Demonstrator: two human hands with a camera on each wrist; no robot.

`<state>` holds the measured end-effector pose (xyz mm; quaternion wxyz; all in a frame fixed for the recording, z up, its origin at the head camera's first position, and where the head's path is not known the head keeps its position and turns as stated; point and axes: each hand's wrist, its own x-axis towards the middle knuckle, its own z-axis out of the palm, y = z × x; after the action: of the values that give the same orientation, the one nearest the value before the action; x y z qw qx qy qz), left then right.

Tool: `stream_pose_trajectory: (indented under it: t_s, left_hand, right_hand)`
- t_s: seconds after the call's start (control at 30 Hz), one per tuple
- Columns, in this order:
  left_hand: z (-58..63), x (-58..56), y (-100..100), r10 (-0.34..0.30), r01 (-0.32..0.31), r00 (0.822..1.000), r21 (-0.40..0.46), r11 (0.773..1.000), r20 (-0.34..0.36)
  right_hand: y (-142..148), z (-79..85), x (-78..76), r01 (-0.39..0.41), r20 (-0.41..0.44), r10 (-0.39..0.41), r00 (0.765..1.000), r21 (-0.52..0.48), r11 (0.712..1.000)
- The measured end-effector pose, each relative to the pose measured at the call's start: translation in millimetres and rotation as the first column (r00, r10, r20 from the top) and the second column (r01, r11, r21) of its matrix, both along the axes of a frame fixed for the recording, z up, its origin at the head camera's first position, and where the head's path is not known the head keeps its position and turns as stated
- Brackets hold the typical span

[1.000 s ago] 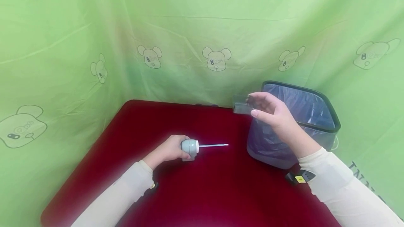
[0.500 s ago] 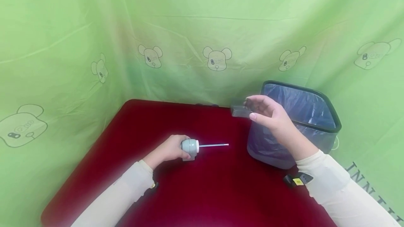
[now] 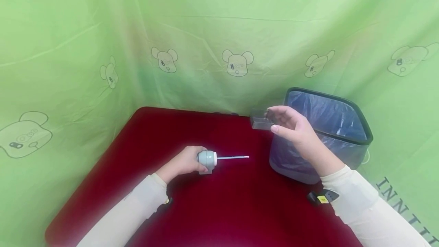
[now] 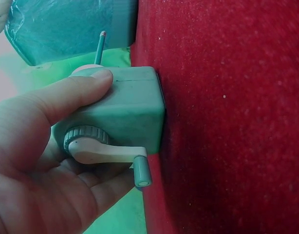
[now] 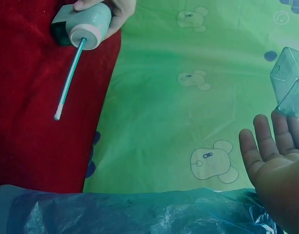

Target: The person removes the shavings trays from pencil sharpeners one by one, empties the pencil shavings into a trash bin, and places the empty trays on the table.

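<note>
My left hand (image 3: 185, 161) grips a pale green hand-crank pencil sharpener (image 3: 207, 159) low over the table, thumb on one side. A pencil (image 3: 233, 157) sticks out of its white front ring and points right. In the left wrist view the crank (image 4: 110, 153) faces the camera, untouched by the thumb. To the right and farther back, my right hand (image 3: 300, 132) holds a small clear plastic box (image 3: 261, 123) by one end, between thumb and fingers. In the right wrist view that box (image 5: 288, 80) shows at the fingertips, partly cut off by the frame edge.
A bin (image 3: 343, 139) with a dark rim and a translucent bag lining stands at the right, behind and below my right hand. The table has a red cloth (image 3: 164, 125). Green curtains (image 3: 199, 26) with bear prints hang close at the back and both sides.
My right hand has lowered slightly, and the clear box has changed its tilt and come down a little with it. My left hand, the sharpener and the pencil have stayed in place.
</note>
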<state>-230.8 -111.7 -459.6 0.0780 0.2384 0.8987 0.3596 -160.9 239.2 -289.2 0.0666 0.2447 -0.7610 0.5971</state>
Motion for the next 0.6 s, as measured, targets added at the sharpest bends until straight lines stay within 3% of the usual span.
stream_pose_trajectory:
  t_s: [0.6]
  left_hand:
    - [3.1, 2.3, 1.1, 0.005, -0.005, 1.000, -0.004, 1.000, -0.003]
  right_hand:
    - [0.4, -11.8, -2.3, -0.027, 0.014, 0.027, 1.000, -0.019, 0.999]
